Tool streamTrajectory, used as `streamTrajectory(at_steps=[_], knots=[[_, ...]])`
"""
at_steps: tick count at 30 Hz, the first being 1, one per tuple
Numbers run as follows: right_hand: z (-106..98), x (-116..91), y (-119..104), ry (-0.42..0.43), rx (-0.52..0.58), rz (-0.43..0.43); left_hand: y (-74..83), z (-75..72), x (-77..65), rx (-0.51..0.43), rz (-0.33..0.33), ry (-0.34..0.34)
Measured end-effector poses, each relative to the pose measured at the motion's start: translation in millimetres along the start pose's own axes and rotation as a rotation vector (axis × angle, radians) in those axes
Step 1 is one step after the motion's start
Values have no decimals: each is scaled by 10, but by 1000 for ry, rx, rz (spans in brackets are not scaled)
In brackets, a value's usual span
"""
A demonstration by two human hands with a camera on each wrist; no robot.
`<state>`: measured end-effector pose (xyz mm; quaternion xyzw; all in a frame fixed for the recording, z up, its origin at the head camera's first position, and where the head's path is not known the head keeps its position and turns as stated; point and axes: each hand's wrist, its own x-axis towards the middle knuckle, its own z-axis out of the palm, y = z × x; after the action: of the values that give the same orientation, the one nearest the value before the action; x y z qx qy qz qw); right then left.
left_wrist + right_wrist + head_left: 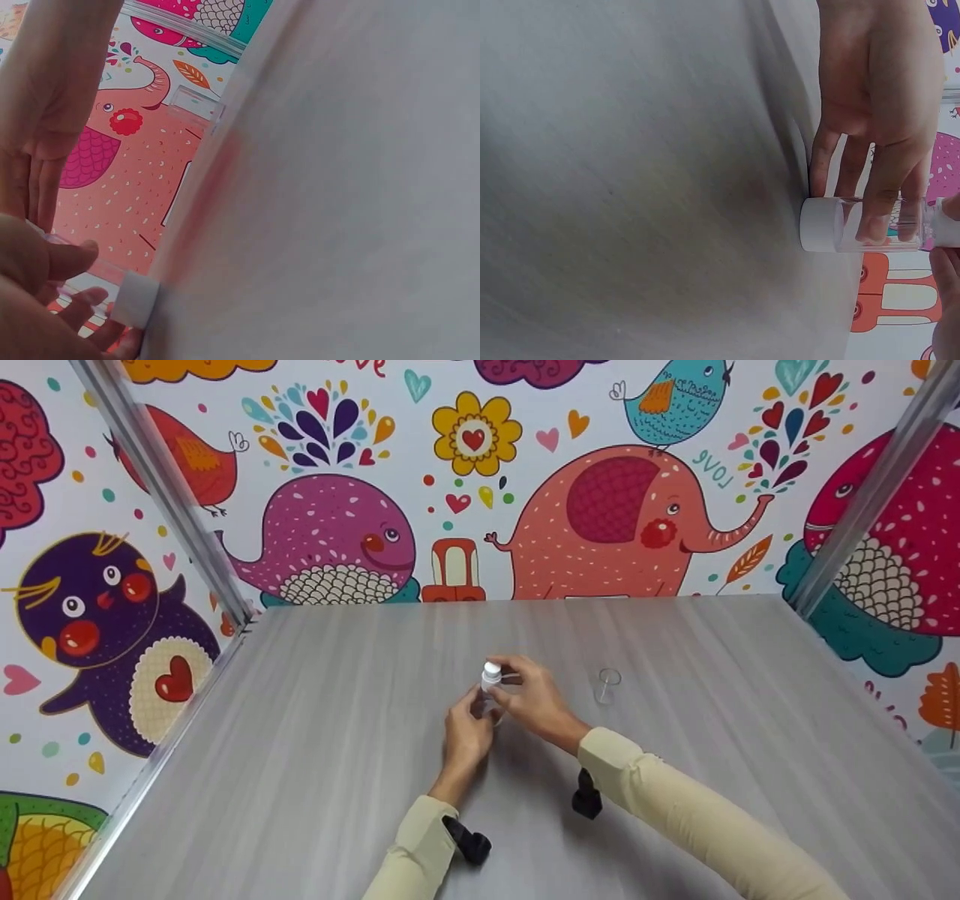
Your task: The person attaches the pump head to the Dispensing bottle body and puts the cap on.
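My left hand [469, 729] grips the clear body of a small bottle [851, 225], thumb and fingers curled round it from the side. The bottle stands upright, its white base [136, 300] right at the tabletop. At the top, my right hand [538, 699] pinches the white neck piece [492, 675] between thumb and fingers. To the right of both hands, a clear cap [608, 688] stands on the table. My right hand's fingers partly cover the bottle top in the right wrist view.
The grey wood-grain table [337, 750] runs back to a wall panel printed with cartoon animals [600, 525]. Metal posts [172, 502] rise at the far corners. Black camera mounts [469, 841] hang from both sleeves.
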<state>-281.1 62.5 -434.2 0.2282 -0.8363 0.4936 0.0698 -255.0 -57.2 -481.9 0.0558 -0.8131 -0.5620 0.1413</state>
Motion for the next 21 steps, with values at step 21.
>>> streamTrajectory(at_steps=[21], knots=[[26,-24,82,-11,-35,-53,-8,9,5,11,10,1]])
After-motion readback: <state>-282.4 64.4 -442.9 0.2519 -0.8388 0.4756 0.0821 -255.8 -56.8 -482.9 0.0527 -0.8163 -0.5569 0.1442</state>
